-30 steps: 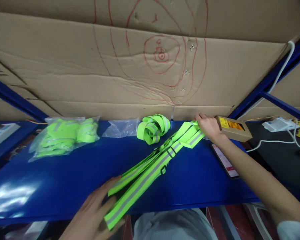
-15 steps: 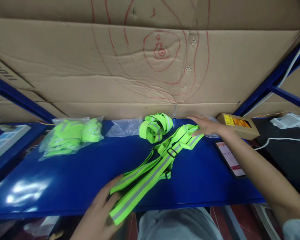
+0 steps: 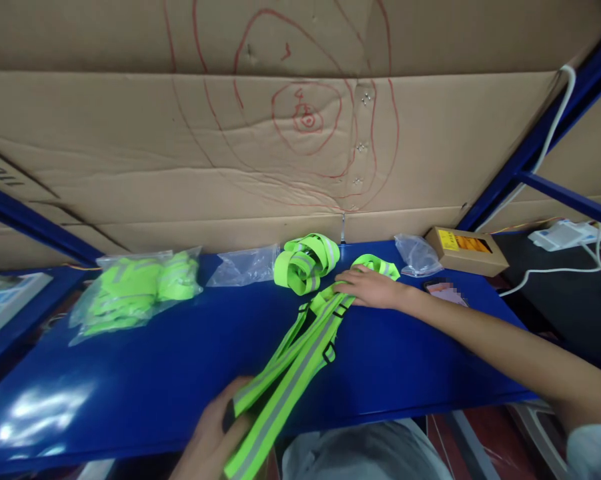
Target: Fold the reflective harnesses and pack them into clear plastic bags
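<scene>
A neon-green reflective strap harness [image 3: 300, 363] with grey stripes and black buckles stretches diagonally across the blue table. My left hand [image 3: 213, 427] grips its near end at the table's front edge, with the bands coming out between the fingers. Over the far part, my right hand [image 3: 367, 287] is closed on the bands, its fingertips partly hidden. Beyond the right hand, a loop of green strap [image 3: 375, 265] rests on the table. Just behind the harness sits a loosely coiled green strap [image 3: 306, 263].
Clear bags packed with green straps [image 3: 135, 290] lie at the left. Flat plastic bags [image 3: 245, 265] are at the back. On the right are a cardboard box [image 3: 465, 250], a phone [image 3: 445, 293] and a white cable [image 3: 545, 271]. A cardboard wall [image 3: 230, 147] stands behind the table.
My right hand has moved left from the harness's far end and closed on the bands nearer the middle. My left hand keeps its hold. The view has shifted slightly.
</scene>
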Demonstrator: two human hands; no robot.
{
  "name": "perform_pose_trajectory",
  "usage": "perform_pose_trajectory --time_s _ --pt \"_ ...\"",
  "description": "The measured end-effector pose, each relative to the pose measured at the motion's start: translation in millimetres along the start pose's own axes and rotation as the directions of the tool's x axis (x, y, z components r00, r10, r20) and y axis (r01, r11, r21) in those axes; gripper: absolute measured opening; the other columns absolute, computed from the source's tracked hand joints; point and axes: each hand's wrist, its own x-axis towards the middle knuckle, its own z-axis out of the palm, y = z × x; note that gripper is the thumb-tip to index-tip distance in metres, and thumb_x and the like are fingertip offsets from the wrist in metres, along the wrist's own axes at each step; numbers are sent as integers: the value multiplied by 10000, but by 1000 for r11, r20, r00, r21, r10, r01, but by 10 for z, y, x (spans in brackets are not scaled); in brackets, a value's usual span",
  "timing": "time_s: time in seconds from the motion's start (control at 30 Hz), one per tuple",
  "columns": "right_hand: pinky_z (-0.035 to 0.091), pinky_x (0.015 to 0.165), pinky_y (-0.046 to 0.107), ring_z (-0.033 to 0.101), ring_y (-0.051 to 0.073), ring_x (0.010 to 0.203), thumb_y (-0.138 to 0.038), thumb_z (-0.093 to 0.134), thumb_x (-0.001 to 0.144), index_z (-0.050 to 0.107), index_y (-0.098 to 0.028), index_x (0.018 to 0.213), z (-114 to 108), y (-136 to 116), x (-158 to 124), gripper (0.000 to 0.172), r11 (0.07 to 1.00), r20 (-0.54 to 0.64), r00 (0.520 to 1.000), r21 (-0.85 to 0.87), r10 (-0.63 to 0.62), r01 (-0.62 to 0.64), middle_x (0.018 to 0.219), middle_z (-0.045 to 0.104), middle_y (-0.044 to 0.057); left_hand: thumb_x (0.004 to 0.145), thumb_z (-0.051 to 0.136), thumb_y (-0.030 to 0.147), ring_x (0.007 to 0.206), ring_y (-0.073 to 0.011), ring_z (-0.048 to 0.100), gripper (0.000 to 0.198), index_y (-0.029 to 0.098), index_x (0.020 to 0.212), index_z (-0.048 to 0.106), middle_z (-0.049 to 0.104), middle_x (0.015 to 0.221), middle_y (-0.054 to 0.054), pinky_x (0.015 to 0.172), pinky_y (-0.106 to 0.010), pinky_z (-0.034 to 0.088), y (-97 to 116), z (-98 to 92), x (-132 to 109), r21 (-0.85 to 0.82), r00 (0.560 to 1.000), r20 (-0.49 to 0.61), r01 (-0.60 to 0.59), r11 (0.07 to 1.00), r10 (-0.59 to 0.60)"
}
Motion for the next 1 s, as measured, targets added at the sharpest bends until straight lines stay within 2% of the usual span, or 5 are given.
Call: perform_pose_trajectory --time_s 0.3,0.5,0.67,0.9,1.0 --pt "269 1204 566 417 352 1481 -195 694 914 447 -174 1541 -73 471 -71 674 994 -5 999 -108 34 -35 1571 475 219 634 651 129 1349 -426 518 668 272 1285 608 427 1569 -153 973 -563 557 638 394 207 88 992 120 -50 995 39" --pt "157 1249 629 242 373 1571 -85 796 761 242 -218 1648 -376 -221 -377 1054 976 -62 975 56 212 -209 1702 247 209 593 670 73 1365 -460 487 730 281 1289 597 414 1572 -154 995 -609 529 807 521 152 148 997 75 8 989 -19" --pt "147 1277 582 152 331 1605 -283 885 741 87 -244 1677 -513 -940 -359 1230 916 13 1000 400 -24 17 1735 125 176 624 701 126 1348 -453 492 627 250 1232 612 401 1548 -167 993 -593 541 779 493 123 84 995 75 62 994 -69" --pt "325 1212 539 502 333 1434 -456 741 894 467 -100 1529 -154 -1037 372 778 871 -69 955 397 -287 290 1514 551 226 716 694 182 1377 -419 475 620 225 1314 536 356 1557 -174 1043 -601 519 719 533 37 -25 989 -29 145 989 -145" --pt "372 1180 489 528 323 1408 -498 720 907 486 -92 1509 63 -1007 460 763 871 -132 938 349 -320 346 1506 559 219 744 693 165 1402 -417 454 591 204 1311 532 344 1568 -185 1074 -610 491 708 524 7 -51 980 -46 192 980 -194"
